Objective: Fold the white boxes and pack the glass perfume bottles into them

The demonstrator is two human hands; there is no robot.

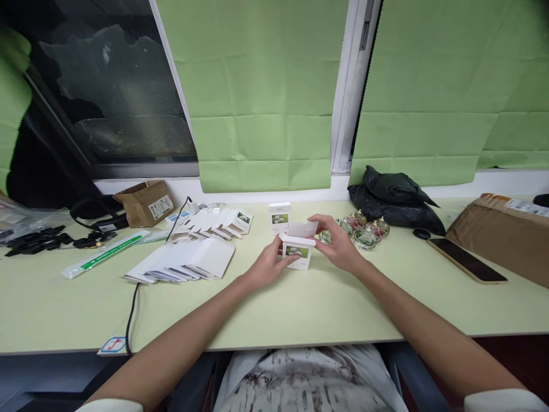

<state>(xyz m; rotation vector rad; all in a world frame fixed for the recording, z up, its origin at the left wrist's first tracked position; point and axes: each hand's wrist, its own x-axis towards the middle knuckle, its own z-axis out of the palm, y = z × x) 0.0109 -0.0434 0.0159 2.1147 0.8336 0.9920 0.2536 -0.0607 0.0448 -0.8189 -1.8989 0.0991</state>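
Left hand (pixel 266 265) is clamped on the left side of a small white box (pixel 303 261) held between both hands, while the right hand (pixel 338 246) pinches a white panel (pixel 301 230) just behind the box's top, the box looking upright, with a green-and-white picture (pixel 299 250) on its front.

Flat cartons (pixel 210 256), phone (pixel 466 261) on table (pixel 291 315)
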